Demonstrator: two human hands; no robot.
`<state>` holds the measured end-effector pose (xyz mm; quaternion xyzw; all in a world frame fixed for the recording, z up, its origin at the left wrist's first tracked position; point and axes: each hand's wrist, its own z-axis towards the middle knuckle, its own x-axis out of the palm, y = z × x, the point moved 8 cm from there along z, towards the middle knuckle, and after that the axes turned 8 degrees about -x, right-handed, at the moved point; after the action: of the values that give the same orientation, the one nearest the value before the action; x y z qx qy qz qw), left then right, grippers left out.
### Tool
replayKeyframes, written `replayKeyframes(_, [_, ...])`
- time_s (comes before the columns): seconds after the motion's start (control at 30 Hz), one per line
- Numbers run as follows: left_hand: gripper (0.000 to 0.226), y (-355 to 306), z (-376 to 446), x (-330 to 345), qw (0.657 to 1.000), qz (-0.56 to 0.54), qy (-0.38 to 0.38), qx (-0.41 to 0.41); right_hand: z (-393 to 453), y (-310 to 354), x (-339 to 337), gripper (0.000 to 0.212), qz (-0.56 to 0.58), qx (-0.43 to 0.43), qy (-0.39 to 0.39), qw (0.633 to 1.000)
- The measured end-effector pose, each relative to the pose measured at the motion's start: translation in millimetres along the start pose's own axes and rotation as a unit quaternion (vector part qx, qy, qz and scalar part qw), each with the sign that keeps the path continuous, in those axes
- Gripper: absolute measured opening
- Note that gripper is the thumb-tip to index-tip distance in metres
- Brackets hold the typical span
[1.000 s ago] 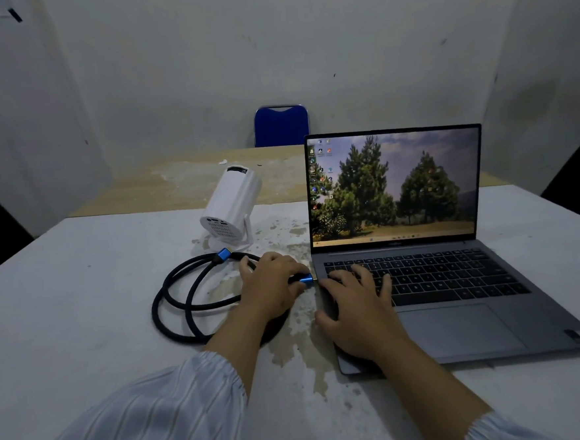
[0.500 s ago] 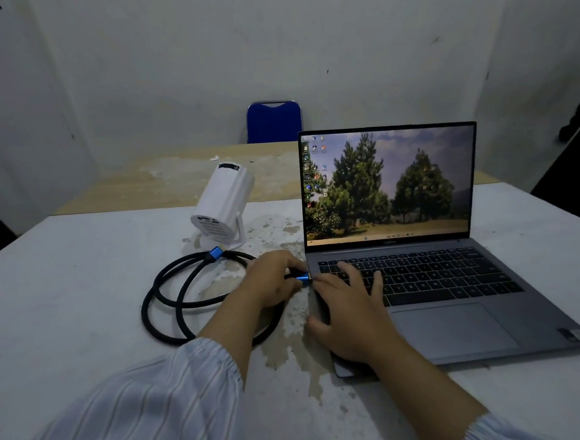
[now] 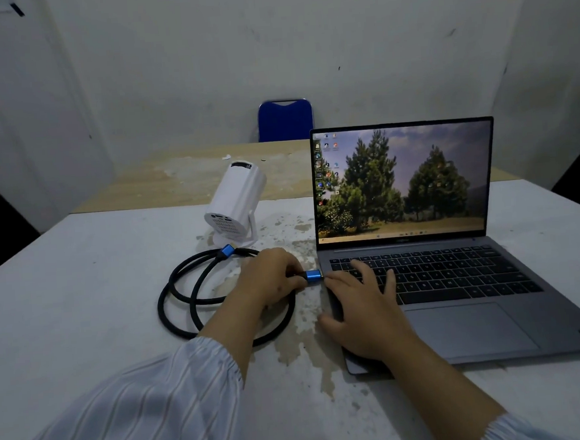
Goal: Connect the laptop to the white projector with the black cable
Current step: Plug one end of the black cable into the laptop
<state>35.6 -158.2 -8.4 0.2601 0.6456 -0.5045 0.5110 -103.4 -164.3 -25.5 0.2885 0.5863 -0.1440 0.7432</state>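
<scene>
An open grey laptop (image 3: pixel 467 324) with a tree wallpaper stands on the white table, right of centre. My left hand (image 3: pixel 268 278) pinches the black cable's blue plug (image 3: pixel 313 276), which touches the laptop's left edge. My right hand (image 3: pixel 363 307) lies flat, fingers spread, on the laptop's left keyboard and palm rest. The black cable (image 3: pixel 191 302) lies coiled on the table left of my hand. Its other blue plug (image 3: pixel 225 252) lies loose just in front of the white projector (image 3: pixel 236 203), which stands tilted up on its stand.
The white table (image 3: pixel 81 303) has worn, stained patches near its middle. A second, tan table (image 3: pixel 189 178) adjoins behind, with a blue chair (image 3: pixel 285 120) beyond it against the wall. Striped sleeves cover both forearms.
Both hands have kept their places at the laptop's left edge; the blue plug stays at the side. The camera view has shifted slightly.
</scene>
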Motion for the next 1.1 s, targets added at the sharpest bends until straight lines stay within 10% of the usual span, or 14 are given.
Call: replayKeyframes(1.1, [0.027,-13.1,-17.2,3.9,0.991,0.097,-0.086,-0.025,-1.0,4.3,-0.1,0.047,-0.003,0.014,0.022,1.0])
